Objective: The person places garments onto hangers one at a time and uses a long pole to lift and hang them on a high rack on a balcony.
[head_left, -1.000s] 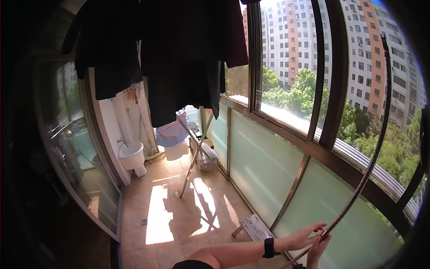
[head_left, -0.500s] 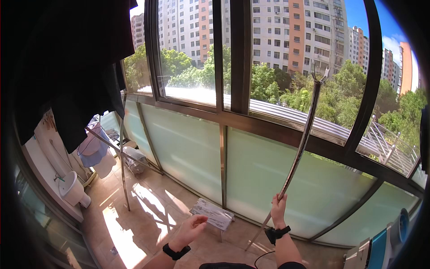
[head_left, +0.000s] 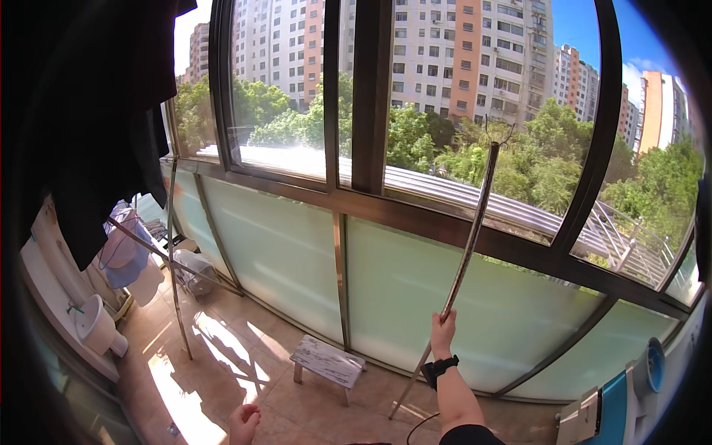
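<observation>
My right hand (head_left: 443, 334) is closed round a long metal clothes pole (head_left: 467, 252). The pole leans slightly right and rises in front of the window, ending at the top in a thin two-pronged fork. Its lower end reaches down to about floor level. At the bottom edge of the picture my left hand (head_left: 245, 424) shows only in part, fingers curled in and nothing visible in them. Between the two hands, farther off by the wall, a low bench (head_left: 328, 361) with a worn white-grey top stands on the tiles.
Dark clothes (head_left: 96, 133) hang at the upper left. Below them stand a crossed-pole drying rack (head_left: 175, 297), a white washbasin (head_left: 95, 326) and a covered grey object (head_left: 194, 273). A blue basin (head_left: 647, 367) is at the right. Frosted panels (head_left: 267, 256) run beneath the windows.
The view has turned a little to the right. My left hand has dropped toward the lower edge and its fingers have curled. My right hand keeps its grip on the clothes pole.
</observation>
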Tool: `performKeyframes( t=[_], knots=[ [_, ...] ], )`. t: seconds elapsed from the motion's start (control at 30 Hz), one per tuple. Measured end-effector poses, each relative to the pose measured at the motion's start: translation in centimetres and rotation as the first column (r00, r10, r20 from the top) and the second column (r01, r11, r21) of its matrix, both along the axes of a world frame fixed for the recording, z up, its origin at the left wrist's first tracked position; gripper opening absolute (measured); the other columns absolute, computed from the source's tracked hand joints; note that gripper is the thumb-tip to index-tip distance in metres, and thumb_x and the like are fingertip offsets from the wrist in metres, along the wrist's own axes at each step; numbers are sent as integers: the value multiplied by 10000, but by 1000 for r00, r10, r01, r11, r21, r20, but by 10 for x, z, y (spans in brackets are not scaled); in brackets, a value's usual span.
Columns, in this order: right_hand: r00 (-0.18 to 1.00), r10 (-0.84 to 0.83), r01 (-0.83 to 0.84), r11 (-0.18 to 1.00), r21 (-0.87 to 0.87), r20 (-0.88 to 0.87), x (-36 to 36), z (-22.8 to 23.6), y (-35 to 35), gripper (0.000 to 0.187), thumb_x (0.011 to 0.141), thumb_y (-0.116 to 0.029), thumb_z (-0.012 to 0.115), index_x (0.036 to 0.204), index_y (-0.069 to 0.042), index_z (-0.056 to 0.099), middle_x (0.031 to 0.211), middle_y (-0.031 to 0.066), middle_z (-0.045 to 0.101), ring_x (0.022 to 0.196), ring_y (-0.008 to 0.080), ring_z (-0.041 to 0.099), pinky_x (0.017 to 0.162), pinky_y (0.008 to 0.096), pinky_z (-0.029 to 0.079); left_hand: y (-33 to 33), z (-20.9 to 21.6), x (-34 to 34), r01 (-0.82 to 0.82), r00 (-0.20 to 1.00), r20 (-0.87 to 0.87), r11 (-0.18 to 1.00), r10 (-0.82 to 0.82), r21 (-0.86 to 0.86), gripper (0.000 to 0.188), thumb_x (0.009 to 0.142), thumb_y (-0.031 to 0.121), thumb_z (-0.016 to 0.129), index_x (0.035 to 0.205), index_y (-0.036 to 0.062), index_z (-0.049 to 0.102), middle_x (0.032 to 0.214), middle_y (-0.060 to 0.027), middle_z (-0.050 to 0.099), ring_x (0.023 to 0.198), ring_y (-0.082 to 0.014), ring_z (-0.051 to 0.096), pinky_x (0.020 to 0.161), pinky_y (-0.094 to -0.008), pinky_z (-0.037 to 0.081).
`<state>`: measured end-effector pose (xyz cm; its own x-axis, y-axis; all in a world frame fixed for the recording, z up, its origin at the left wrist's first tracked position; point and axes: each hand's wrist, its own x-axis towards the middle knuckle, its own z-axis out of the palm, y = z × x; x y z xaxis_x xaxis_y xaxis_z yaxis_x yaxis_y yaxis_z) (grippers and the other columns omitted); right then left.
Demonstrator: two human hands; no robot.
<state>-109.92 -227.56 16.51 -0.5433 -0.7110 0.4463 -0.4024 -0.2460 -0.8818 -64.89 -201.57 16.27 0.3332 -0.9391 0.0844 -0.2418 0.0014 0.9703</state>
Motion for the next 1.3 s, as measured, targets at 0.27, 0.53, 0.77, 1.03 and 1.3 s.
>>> performKeyframes(
  t=[0.27,0.53,0.77,1.03,1.3],
  knots=[
    [999,31,-27,995,101,-42,-2,1,-41,193,877,-158,528,926,-59,370,690,81,442,623,251,481,601,381,405,48,-26,15,-158,942,-250,951,226,265,213,841,92,560,1031,-4,558,905,-51,594,795,-128,568,682,-253,469],
    [993,111,-114,984,138,27,-39,-29,-66,259,919,-147,431,1106,16,354,916,136,462,807,256,463,757,346,404,87,-33,17,-313,870,-263,880,416,358,186,810,87,581,970,-8,589,840,-34,606,736,-99,551,638,-229,450],
    [993,75,-59,984,165,-91,-66,-47,-86,358,904,-136,465,1188,41,338,1098,195,451,965,300,478,864,363,386,142,-41,18,-405,815,-226,803,534,438,203,810,89,582,990,-4,595,859,-34,613,744,-101,559,639,-232,453],
    [827,-376,337,927,-166,-418,-14,-60,-26,498,850,-115,557,1265,14,315,1270,211,370,1157,360,376,959,433,338,214,-58,59,-522,702,-254,724,665,451,190,823,100,581,977,-11,591,824,-47,615,721,-117,578,620,-237,463],
    [900,414,-324,846,424,-137,232,-95,120,468,761,-32,533,1185,22,342,1136,195,409,1027,310,421,852,355,376,318,-50,131,-578,622,-278,668,732,468,159,837,78,556,967,-10,579,799,-48,609,705,-125,582,600,-235,468]
  ],
)
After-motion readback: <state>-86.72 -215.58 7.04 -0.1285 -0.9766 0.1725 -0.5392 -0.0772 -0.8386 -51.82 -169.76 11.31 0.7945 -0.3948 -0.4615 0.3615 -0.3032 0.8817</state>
